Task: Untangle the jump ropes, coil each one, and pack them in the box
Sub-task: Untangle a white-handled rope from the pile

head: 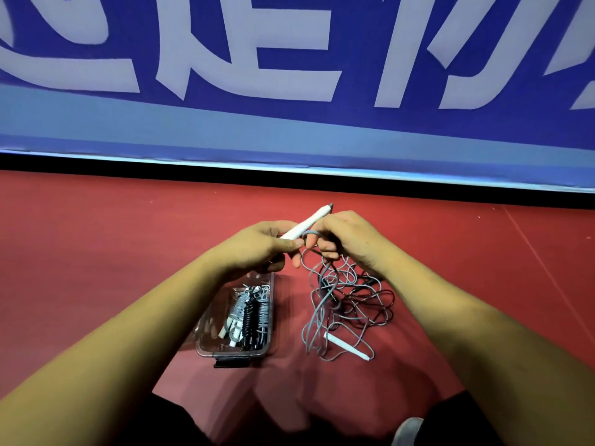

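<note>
Left hand [257,244] grips handle [308,222], right hand [349,236] seemingly rope [311,234]; box [233,353] clear of tangle [352,300].

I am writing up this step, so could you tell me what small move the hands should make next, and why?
Probably raise the white handle in the left hand and draw its grey rope up through the right hand, since that rope runs down into a tangle with a black rope.

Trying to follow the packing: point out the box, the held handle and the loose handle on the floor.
Box [225,353]: head view, front wall.
Held handle [308,222]: head view, middle of shaft.
Loose handle [347,346]: head view, its middle.
</note>
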The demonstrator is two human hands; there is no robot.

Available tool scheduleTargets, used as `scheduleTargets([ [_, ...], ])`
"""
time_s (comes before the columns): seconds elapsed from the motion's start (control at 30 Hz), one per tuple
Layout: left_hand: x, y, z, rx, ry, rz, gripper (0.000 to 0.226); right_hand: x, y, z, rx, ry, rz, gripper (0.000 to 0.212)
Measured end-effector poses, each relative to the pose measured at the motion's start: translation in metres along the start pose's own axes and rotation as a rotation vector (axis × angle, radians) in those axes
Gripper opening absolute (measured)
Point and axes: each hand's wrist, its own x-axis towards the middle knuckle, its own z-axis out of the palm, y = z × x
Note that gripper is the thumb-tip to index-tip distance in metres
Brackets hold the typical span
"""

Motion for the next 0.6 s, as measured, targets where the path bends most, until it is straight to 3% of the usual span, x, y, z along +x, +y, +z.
scheduleTargets([
  [0.07,0.002,0.000,0.000,-0.009,0.024,-0.008,0.010,0.002,0.004,-0.002,0.006,-0.001,0.008,0.033],
  [0.33,0.008,0.005,-0.017,-0.216,0.452,0.017,0.020,0.009,0.029,-0.026,0.039,-0.099,0.090,0.025],
  [0.5,0.009,0.009,-0.030,-0.391,0.629,0.035,0.017,0.009,0.044,-0.038,-0.243,-0.113,0.172,0.020],
  [0.6,0.005,0.011,-0.054,-0.500,0.738,0.040,0.020,0.005,0.053,-0.053,-0.552,-0.119,0.223,0.023],
])
